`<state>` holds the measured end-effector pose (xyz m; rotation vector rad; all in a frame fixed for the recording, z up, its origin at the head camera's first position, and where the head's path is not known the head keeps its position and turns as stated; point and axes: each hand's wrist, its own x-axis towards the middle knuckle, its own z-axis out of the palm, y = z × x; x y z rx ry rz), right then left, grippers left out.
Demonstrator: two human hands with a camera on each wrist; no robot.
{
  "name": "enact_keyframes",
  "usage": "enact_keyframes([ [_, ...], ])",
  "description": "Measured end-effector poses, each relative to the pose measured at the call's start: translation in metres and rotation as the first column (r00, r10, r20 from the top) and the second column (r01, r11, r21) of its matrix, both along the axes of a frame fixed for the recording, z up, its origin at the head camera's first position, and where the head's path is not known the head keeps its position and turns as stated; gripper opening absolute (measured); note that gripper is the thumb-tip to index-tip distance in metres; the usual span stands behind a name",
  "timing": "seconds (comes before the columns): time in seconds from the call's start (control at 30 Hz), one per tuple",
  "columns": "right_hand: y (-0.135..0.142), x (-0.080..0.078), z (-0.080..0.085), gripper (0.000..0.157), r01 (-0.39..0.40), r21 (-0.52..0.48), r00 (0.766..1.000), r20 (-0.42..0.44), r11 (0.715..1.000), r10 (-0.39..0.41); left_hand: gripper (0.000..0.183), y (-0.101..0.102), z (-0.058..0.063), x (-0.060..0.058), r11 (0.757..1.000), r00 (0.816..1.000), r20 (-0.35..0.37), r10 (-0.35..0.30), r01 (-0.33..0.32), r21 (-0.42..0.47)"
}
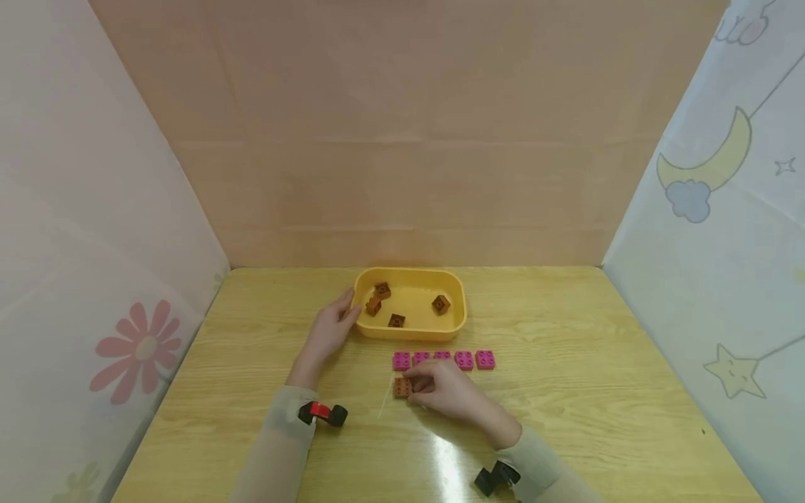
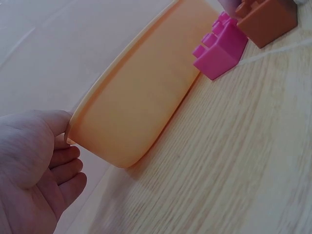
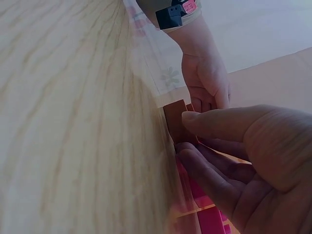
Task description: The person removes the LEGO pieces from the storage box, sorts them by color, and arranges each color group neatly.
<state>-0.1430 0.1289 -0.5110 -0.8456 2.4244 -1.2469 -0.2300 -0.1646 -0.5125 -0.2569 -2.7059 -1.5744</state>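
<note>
My left hand (image 1: pixel 331 327) grips the left rim of a yellow plastic tray (image 1: pixel 409 335), thumb on the near side in the left wrist view. Several brown building bricks (image 1: pixel 441 304) lie scattered inside the tray. With thumb and fingertips, my right hand (image 1: pixel 449 388) pinches a brown building brick (image 1: pixel 402 388) at its right side, studs up, at the table surface. Just beyond it runs a row of several pink building bricks (image 1: pixel 485 360), partly covered by the right hand. The brown brick stands in front of the leftmost pink brick (image 2: pixel 222 48).
The light wood table (image 1: pixel 553 363) meets a plain backdrop at its far edge. Printed cloth walls stand left and right. Each forearm wears a strapped camera, one of them with a red part (image 1: pixel 320 410). A thin pale line (image 1: pixel 385 397) marks the wood left of the brown brick.
</note>
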Motion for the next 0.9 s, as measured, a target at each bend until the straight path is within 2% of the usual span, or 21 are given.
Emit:
enact_keyframes([
  [0.47, 0.0, 0.0, 0.001, 0.038, 0.021, 0.01, 0.998, -0.053, 1.0, -0.021, 0.062, 0.001, 0.002, -0.001, 1.0, 1.0, -0.029, -0.007, 0.007, 0.013],
  [0.73, 0.003, 0.001, 0.011, 0.036, 0.018, 0.023, 0.997, -0.069, 1.0, -0.016, 0.062, 0.001, 0.0, 0.0, 1.0, 1.0, -0.023, -0.004, 0.004, 0.009],
  [0.9, 0.005, 0.003, 0.019, 0.037, 0.025, -0.003, 0.998, -0.06, 1.0, -0.025, 0.061, 0.001, -0.001, 0.002, 1.0, 1.0, -0.03, -0.004, 0.005, 0.02],
])
